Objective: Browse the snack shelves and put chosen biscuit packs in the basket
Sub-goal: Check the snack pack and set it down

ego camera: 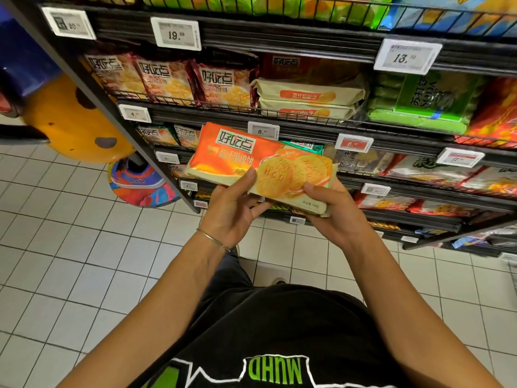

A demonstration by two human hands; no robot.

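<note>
An orange and cream biscuit pack [246, 155] with round biscuits printed on it is held face up in front of the shelves. My left hand [232, 211] grips its lower left edge, thumb on top. My right hand [333, 211] holds the lower right end, thumb pressed on the front. Two cream packs of the same kind [305, 99] lie stacked on the shelf above. No basket is in sight.
Black wire shelves [279, 121] carry many snack packs, with dark red bags [223, 82] at left and green soda cracker packs [422, 102] at right. White price tags line the shelf edges. A yellow spotted display stand [75, 119] sits left on the white tiled floor.
</note>
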